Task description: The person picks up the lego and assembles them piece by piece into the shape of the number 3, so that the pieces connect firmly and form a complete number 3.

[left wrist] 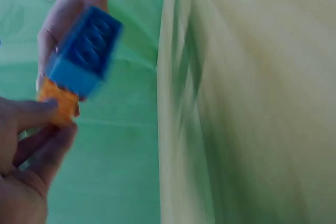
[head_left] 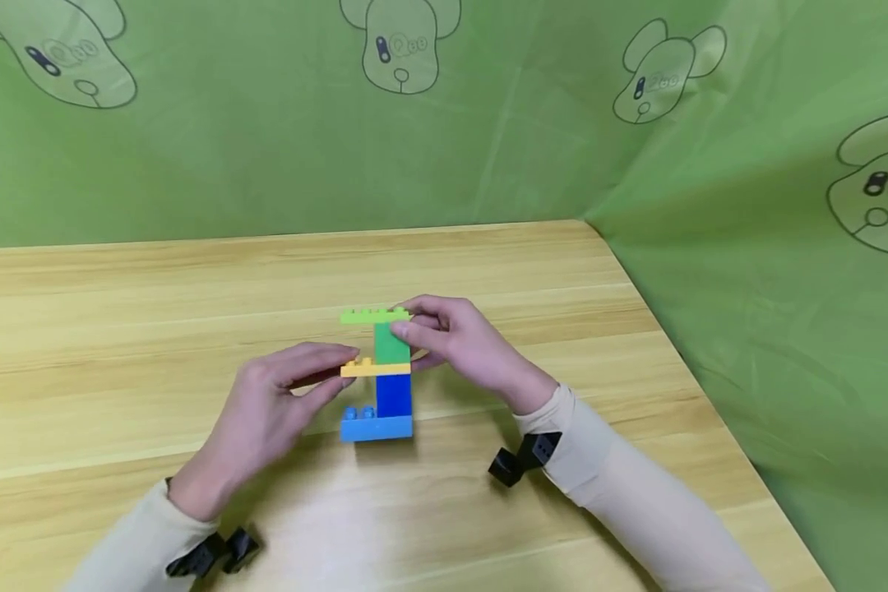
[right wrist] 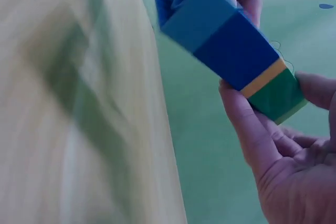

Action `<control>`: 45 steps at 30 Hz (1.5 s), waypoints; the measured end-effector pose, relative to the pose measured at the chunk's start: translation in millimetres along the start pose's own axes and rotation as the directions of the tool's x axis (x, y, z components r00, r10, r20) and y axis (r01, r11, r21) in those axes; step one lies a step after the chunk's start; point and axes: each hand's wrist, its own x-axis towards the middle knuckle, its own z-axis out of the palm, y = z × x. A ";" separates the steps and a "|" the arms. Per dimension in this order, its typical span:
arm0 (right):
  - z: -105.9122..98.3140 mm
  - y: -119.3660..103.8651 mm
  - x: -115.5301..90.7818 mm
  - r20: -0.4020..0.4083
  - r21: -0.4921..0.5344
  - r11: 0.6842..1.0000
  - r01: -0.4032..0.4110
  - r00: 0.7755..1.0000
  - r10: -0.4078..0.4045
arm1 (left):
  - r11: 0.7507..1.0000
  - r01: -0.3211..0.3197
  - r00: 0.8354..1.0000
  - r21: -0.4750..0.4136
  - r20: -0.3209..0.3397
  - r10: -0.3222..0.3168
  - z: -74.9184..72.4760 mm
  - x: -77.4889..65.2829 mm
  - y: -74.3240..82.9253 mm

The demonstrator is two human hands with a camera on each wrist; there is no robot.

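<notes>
A stack of joined toy building bricks is held up between both hands, its underside showing in the wrist views. From the bottom in the head view come a light blue brick (head_left: 376,428), a dark blue brick (head_left: 394,395), an orange plate (head_left: 385,370), a green brick (head_left: 388,344) and a lime plate (head_left: 370,316). The left ends of the light blue, orange and lime pieces jut out. My left hand (head_left: 270,403) pinches the orange plate's left end between thumb and fingers. My right hand (head_left: 466,341) grips the green brick from the right, thumb on its front.
Below the bricks lies a wood-grain table (head_left: 548,518). Green cloth (head_left: 266,164) printed with cartoon heads hangs behind the table and along its right side. Black camera mounts (head_left: 525,459) sit on both wrists.
</notes>
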 end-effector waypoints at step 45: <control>14.8 39.9 32.3 -0.242 -0.015 0.995 -0.100 0.966 0.093 | 0.864 0.460 0.862 0.206 0.131 -0.490 2.9 53.5 -42.5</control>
